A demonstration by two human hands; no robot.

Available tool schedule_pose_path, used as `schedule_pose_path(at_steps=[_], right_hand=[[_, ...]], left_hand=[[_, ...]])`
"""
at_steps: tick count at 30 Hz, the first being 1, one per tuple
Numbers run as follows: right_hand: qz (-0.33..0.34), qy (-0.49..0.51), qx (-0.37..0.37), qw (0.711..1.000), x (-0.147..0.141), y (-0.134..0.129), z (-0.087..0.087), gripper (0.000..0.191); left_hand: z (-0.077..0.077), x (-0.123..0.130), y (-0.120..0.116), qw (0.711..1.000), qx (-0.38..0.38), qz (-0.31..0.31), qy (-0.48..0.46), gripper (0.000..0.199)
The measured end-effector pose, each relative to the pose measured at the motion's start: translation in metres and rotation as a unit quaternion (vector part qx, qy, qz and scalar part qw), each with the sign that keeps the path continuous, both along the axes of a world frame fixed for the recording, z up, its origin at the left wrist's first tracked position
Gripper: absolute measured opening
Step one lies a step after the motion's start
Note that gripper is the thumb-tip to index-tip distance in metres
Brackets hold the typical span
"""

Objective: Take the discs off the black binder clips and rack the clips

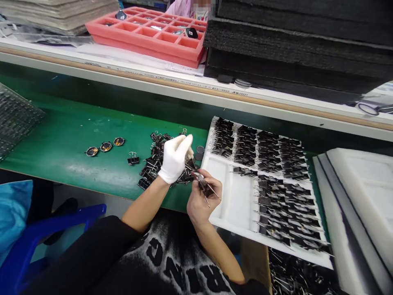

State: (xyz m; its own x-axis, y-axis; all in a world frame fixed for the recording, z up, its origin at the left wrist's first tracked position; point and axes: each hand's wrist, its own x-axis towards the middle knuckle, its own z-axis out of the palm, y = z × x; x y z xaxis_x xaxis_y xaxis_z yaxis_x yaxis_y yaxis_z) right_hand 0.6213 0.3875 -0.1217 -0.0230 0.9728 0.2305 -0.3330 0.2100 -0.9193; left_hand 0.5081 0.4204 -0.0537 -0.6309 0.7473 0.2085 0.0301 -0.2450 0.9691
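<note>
My left hand [175,159], in a white glove, is closed on the wire handles of a black binder clip [190,164] just right of the clip pile. My bare right hand [201,205] grips a small round part [201,180] with a binder clip on it, its long wire handles sticking out toward me. The two hands almost meet, and the fingers hide part of both pieces. Under and left of the glove lies a heap of black binder clips [150,168]. One loose clip [133,159] sits apart from it. Three round pieces with orange-brown centres [106,146] lie further left.
A white foam tray [222,192] at the right carries rows of clipped pieces [285,205]. More white trays [365,184] lean beyond it. A shelf edge [147,78] crosses behind, bearing a pink compartment tray [147,41] and black foam sheets [291,45]. A person [181,7] is across the shelf.
</note>
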Motion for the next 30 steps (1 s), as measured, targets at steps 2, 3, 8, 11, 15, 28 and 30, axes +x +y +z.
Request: schedule_pose_path(at_steps=[2, 3, 8, 11, 15, 28, 30], right_hand=[[-0.007, 0.025, -0.02, 0.999, -0.002, 0.004, 0.001, 0.033], [-0.006, 0.033, -0.026, 0.999, -0.004, 0.007, 0.002, 0.034], [-0.012, 0.022, -0.033, 0.999, -0.01, 0.015, 0.003, 0.037], [-0.018, 0.016, -0.052, 0.998, -0.014, 0.014, 0.0, 0.036], [-0.028, 0.03, -0.059, 0.997, -0.018, 0.014, -0.003, 0.034], [-0.04, -0.082, 0.206, 0.974, 0.016, 0.037, 0.001, 0.015], [-0.011, -0.127, 0.306, 0.944, 0.041, 0.05, 0.006, 0.013]], left_hand=[[-0.008, -0.001, 0.006, 0.999, 0.008, 0.011, -0.029, 0.06], [-0.012, -0.001, 0.009, 0.999, 0.009, 0.018, -0.038, 0.062], [-0.026, 0.004, 0.018, 0.996, -0.005, 0.072, -0.058, 0.063], [-0.03, 0.007, 0.02, 0.994, -0.019, 0.086, -0.068, 0.061], [-0.032, 0.007, 0.022, 0.992, -0.027, 0.099, -0.071, 0.06], [-0.003, 0.003, -0.003, 0.982, -0.077, -0.16, -0.069, 0.054], [0.004, -0.005, -0.01, 0.94, -0.158, -0.301, -0.03, 0.055]])
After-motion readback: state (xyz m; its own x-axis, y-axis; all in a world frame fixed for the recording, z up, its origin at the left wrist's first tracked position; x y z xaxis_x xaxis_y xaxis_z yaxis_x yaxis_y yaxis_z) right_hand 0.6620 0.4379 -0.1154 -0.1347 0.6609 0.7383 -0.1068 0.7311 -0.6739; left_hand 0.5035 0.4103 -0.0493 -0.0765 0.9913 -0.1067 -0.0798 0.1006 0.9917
